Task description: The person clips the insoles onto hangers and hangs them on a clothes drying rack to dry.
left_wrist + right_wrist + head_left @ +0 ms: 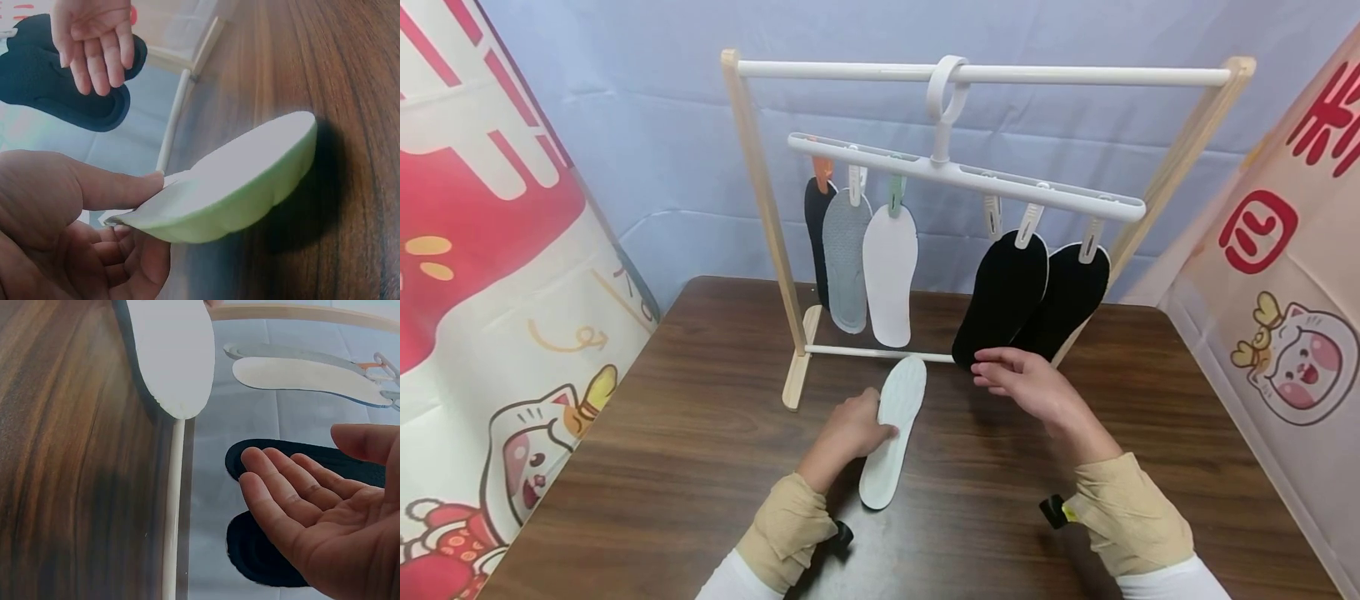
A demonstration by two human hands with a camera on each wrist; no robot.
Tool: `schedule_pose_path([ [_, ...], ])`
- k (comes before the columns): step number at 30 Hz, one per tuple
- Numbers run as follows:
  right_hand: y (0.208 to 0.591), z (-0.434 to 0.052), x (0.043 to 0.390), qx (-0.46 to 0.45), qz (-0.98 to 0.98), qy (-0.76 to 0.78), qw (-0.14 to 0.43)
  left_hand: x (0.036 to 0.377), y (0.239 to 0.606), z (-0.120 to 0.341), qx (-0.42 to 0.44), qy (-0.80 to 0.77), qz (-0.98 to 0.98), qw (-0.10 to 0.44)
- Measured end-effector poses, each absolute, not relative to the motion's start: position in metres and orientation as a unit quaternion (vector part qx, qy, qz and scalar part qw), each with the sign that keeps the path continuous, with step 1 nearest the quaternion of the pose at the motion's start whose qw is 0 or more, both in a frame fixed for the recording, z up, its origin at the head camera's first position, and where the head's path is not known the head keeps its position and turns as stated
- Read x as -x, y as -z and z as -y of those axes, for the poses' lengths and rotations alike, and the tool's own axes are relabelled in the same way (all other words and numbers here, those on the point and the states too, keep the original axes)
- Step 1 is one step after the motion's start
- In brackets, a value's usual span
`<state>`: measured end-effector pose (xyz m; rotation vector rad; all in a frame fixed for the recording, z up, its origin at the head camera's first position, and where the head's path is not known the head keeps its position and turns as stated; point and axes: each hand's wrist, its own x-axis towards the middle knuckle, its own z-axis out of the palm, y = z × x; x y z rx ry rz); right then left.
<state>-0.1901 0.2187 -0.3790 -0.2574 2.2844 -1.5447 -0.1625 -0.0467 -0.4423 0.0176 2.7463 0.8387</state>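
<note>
Pale green foam insole (892, 429), smooth, long oval, lies on the dark wood-grain table (662, 442) near the rack's base bar. Left hand (848, 433) pinches its left edge, thumb on top (edge lifted slightly in the wrist view). Right hand (1026, 385) is released, fingers straight, just at the toe of a fuzzy black insole (1002, 296) clipped to the white plastic hanger (962, 175) on the wooden rack (763, 208).
</note>
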Motion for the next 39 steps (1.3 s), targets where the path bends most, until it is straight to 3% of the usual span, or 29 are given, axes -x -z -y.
schedule_pose_path([
  [39,0.337,-0.202,0.189,0.106,-0.824,0.538,0.141,0.158,0.429,0.043,-0.043,-0.310,-0.942,0.118],
])
